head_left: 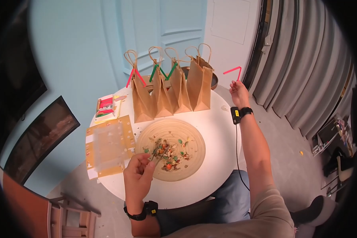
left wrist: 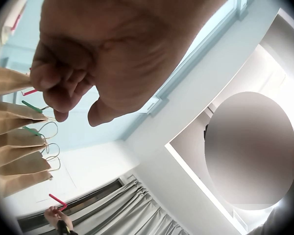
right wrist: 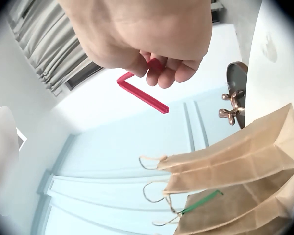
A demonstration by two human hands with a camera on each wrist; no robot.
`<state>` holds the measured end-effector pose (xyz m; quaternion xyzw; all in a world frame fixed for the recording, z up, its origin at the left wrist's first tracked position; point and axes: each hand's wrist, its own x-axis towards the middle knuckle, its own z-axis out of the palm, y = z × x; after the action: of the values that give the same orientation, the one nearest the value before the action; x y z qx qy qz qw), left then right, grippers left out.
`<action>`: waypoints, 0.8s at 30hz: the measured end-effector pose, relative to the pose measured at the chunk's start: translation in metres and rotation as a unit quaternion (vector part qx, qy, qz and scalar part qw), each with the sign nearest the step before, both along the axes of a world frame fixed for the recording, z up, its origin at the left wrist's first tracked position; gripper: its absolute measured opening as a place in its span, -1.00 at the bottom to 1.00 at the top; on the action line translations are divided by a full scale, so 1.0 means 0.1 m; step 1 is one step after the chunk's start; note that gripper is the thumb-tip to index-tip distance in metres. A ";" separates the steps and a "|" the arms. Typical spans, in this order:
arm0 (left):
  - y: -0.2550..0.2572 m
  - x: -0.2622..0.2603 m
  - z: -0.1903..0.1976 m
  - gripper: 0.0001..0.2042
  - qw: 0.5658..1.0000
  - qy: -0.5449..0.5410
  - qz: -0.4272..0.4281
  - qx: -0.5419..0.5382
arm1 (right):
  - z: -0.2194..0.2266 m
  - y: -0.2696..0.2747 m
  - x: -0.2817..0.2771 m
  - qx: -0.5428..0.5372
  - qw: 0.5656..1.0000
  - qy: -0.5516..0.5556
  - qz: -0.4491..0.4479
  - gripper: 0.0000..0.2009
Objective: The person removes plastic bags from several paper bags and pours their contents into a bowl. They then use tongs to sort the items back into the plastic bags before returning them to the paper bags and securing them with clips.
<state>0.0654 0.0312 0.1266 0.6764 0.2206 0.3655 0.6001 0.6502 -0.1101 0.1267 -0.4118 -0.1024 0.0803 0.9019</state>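
My right hand [head_left: 239, 95] is raised to the right of the paper bags and pinches a bent pink strip [head_left: 238, 68]. In the right wrist view, the strip [right wrist: 143, 97] sticks out from the curled fingers of that hand [right wrist: 147, 34]. Over the near left part of the round woven plate [head_left: 194, 158], my left hand [head_left: 138, 176] holds a thin greyish tool [head_left: 158, 152], perhaps tweezers, above a mix of small colourful pieces [head_left: 171, 158]. The left wrist view shows the left hand [left wrist: 108, 54] with bent fingers, the tool hidden.
Several brown paper bags [head_left: 202, 93] stand in a row behind the plate, some with pink or green strips at their handles. At the left lie a translucent sheet on a tan board [head_left: 127, 131] and a small tray [head_left: 107, 108]. A dark round tray [right wrist: 236, 78] stands behind the bags.
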 end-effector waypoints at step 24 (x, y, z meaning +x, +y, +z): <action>0.03 0.17 -0.17 -0.71 0.999 0.048 0.001 0.018 | 0.48 1.12 0.23 -0.241 0.943 -0.182 0.141 -0.81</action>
<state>0.0820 0.0342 0.1095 0.7037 0.2430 0.3374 0.5761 0.6732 0.0015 0.1745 -0.6056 -0.2991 0.1531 0.7213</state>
